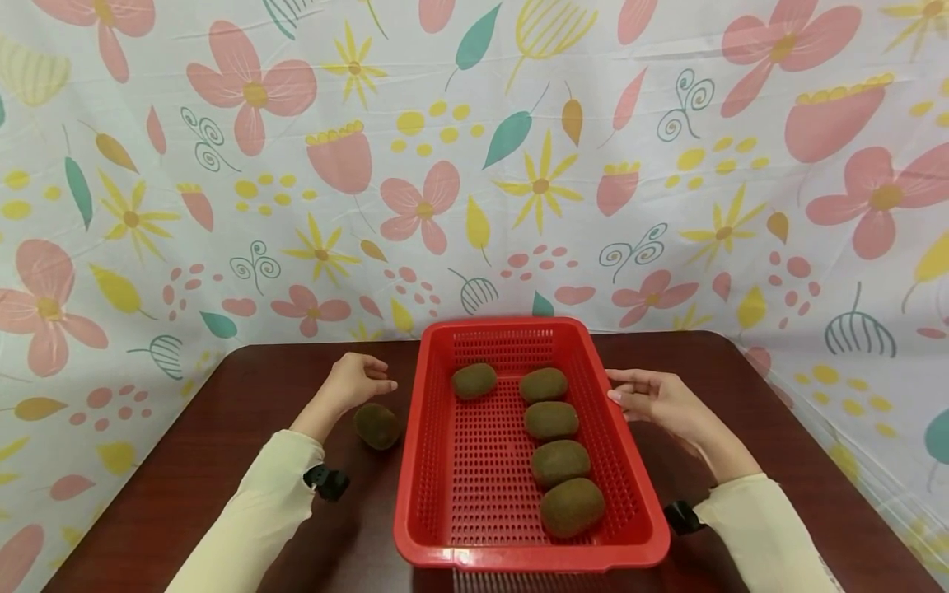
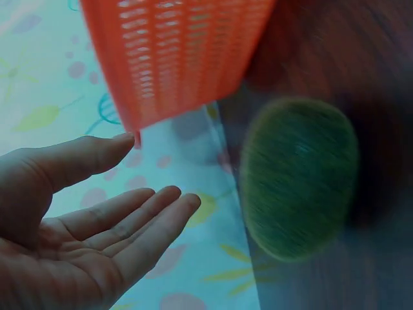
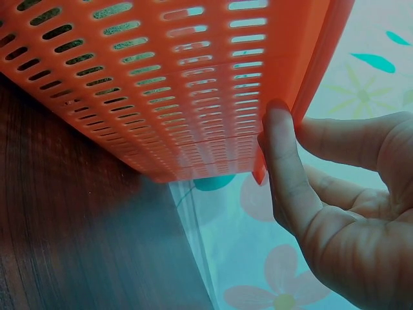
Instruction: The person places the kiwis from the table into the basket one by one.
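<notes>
A red perforated plastic basket [image 1: 485,557] sits on the table. Inside it, several brown fuzzy kiwis [image 1: 551,421] form a column along the right side, and one kiwi [image 1: 474,381] lies alone at the upper left. Outside, another kiwi [image 1: 376,426] rests on the table left of the basket. Just beyond that kiwi is my left hand [image 1: 352,385], holding nothing, its fingers loosely extended and apart from the basket. My right hand [image 1: 660,403] touches the basket's right rim from outside with thumb and fingertips; the right wrist view shows a fingertip [image 3: 281,126] against the wall near the rim.
The dark wooden table [image 1: 245,395] reaches back to a white cloth [image 1: 460,272] printed with flowers and leaves. Dark cameras are strapped to both wrists, the left camera [image 1: 326,483] hanging near the outside kiwi.
</notes>
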Demonstrator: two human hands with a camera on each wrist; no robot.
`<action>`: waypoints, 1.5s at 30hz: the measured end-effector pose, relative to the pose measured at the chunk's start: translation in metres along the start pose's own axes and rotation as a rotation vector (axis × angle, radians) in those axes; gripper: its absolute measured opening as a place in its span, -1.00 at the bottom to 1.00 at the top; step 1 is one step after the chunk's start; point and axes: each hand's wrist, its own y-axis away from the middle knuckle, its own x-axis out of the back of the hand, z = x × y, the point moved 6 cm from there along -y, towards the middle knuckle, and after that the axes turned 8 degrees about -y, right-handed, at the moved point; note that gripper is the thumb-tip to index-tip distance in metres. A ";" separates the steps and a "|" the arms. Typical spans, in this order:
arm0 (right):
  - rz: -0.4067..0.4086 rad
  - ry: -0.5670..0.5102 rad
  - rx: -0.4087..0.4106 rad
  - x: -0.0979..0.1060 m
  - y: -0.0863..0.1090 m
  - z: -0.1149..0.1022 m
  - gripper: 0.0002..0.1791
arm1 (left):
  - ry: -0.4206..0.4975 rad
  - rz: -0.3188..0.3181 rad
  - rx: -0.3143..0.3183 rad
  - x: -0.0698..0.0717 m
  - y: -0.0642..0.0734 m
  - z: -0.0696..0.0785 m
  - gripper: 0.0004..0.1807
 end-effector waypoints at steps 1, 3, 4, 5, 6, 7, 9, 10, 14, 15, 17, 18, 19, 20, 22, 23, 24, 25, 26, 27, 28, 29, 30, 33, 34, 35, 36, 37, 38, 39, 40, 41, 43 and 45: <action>0.000 0.001 -0.001 0.000 0.000 0.000 -0.34 | -0.023 0.002 0.006 -0.001 0.001 -0.003 -0.53; 0.000 0.000 0.000 0.000 0.000 0.000 -0.35 | -0.072 0.008 0.009 -0.001 0.004 -0.008 -0.50; 0.000 0.000 -0.001 0.000 0.000 0.000 -0.35 | -0.098 0.012 0.006 -0.002 0.006 -0.011 -0.49; 0.000 0.000 -0.001 0.000 0.000 0.000 -0.35 | -0.127 0.016 0.003 -0.002 0.008 -0.013 -0.48; -0.001 0.000 -0.001 0.000 0.000 0.000 -0.35 | -0.158 0.021 -0.001 -0.002 0.010 -0.015 -0.47; -0.001 -0.001 -0.001 0.000 0.000 0.000 -0.35 | -0.187 0.026 -0.006 -0.002 0.012 -0.018 -0.46; -0.002 -0.004 -0.001 0.000 0.000 0.000 -0.35 | -0.237 0.025 -0.009 -0.003 0.015 -0.022 -0.43; -0.003 -0.004 -0.001 0.000 0.000 0.000 -0.35 | -0.256 0.022 -0.007 -0.004 0.017 -0.025 -0.42; -0.003 -0.006 -0.002 0.000 0.001 0.000 -0.35 | -0.296 -0.005 0.011 -0.006 0.023 -0.030 -0.38; -0.003 -0.005 -0.002 0.000 0.001 0.000 -0.35 | -0.292 -0.015 0.026 -0.007 0.023 -0.031 -0.42; -0.001 -0.004 -0.001 0.000 0.001 0.000 -0.35 | -0.282 -0.031 0.044 -0.008 0.025 -0.033 -0.52; 0.000 -0.004 0.000 0.000 0.001 0.000 -0.35 | -0.287 -0.031 0.043 -0.008 0.025 -0.034 -0.52; 0.000 -0.003 0.000 0.001 0.001 0.000 -0.35 | -0.279 -0.037 0.053 -0.009 0.025 -0.035 -0.53; 0.001 -0.001 0.000 0.001 0.001 0.000 -0.35 | -0.276 -0.042 0.058 -0.010 0.026 -0.036 -0.53; 0.002 0.001 0.002 0.001 0.001 0.001 -0.35 | -0.268 -0.048 0.065 -0.012 0.025 -0.038 -0.51; 0.001 0.002 0.003 0.001 0.001 0.000 -0.35 | -0.268 -0.044 0.063 -0.013 0.026 -0.039 -0.53; 0.001 0.001 0.004 0.000 0.001 0.000 -0.35 | -0.265 -0.042 0.058 -0.014 0.025 -0.039 -0.52; 0.001 0.001 0.005 0.000 0.001 0.000 -0.35 | -0.253 -0.046 0.063 -0.015 0.024 -0.040 -0.48; 0.001 0.000 0.006 0.000 0.001 0.000 -0.35 | -0.251 -0.045 0.061 -0.016 0.024 -0.040 -0.48; 0.001 0.000 0.006 0.000 0.001 0.000 -0.35 | -0.244 -0.048 0.064 -0.016 0.023 -0.041 -0.45; 0.000 -0.001 0.005 0.000 0.001 0.000 -0.35 | -0.241 -0.049 0.064 -0.017 0.022 -0.041 -0.44; -0.001 0.000 0.005 0.000 0.001 -0.001 -0.35 | -0.237 -0.052 0.068 -0.018 0.022 -0.041 -0.42; -0.001 0.000 0.005 0.000 0.001 -0.001 -0.35 | -0.234 -0.057 0.074 -0.018 0.021 -0.040 -0.40; -0.003 0.000 0.007 0.000 0.001 -0.001 -0.35 | -0.236 -0.061 0.080 -0.019 0.020 -0.039 -0.44; -0.004 0.000 0.009 0.000 0.001 -0.001 -0.35 | -0.235 -0.059 0.083 -0.020 0.019 -0.038 -0.44; -0.006 0.001 0.010 0.000 0.001 -0.001 -0.35 | -0.233 -0.056 0.085 -0.020 0.019 -0.037 -0.43; -0.006 -0.001 0.011 0.000 0.000 -0.001 -0.36 | -0.232 -0.052 0.086 -0.020 0.018 -0.036 -0.43; -0.006 0.000 0.012 0.000 0.000 -0.001 -0.35 | -0.230 -0.048 0.086 -0.021 0.017 -0.035 -0.42; -0.006 -0.001 0.012 0.000 0.000 0.000 -0.35 | -0.227 -0.047 0.091 -0.022 0.016 -0.035 -0.41; -0.007 -0.001 0.011 0.000 0.000 0.000 -0.35 | -0.219 -0.045 0.094 -0.023 0.015 -0.034 -0.40; -0.006 -0.001 0.011 0.000 0.000 0.000 -0.35 | -0.213 -0.042 0.098 -0.024 0.014 -0.033 -0.40; -0.006 -0.001 0.011 0.000 0.000 0.001 -0.35 | -0.207 -0.040 0.102 -0.025 0.013 -0.033 -0.41; -0.005 0.000 0.012 0.000 0.000 0.001 -0.35 | -0.197 -0.036 0.106 -0.027 0.012 -0.031 -0.46; -0.006 0.002 0.012 0.000 0.000 0.001 -0.36 | -0.192 -0.030 0.109 -0.028 0.010 -0.030 -0.53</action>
